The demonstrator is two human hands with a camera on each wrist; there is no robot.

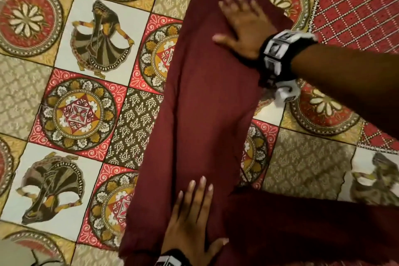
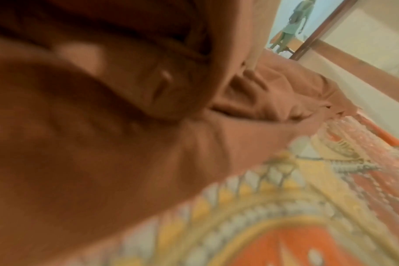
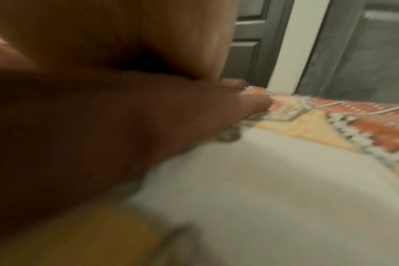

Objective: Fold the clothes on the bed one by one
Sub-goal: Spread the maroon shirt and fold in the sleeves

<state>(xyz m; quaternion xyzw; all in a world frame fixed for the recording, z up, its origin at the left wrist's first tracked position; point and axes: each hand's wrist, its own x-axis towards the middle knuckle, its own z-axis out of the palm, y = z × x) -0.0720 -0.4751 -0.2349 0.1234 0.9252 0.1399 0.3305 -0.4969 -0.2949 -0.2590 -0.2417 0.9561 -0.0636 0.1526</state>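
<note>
A long dark-red cloth (image 1: 194, 101) is lying flat on the bed (image 1: 64, 93) — folded narrow. Both hands are pressing it with flat fingers: left hand (image 1: 194, 218) near, right hand (image 1: 244, 26) far. Bedsheet is showing all around.

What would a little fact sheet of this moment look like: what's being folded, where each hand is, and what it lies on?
garment: maroon cloth, folded into a long narrow strip lying flat
surface: patterned bedspread with dancers and medallions
left hand: flat on the near end of the strip, fingers straight
right hand: flat on the far end, fingers spread
grip: neither hand curls round the cloth; both press it
extra fabric: more maroon cloth extends to the right at the near end
wrist views: blurred, add little
</note>
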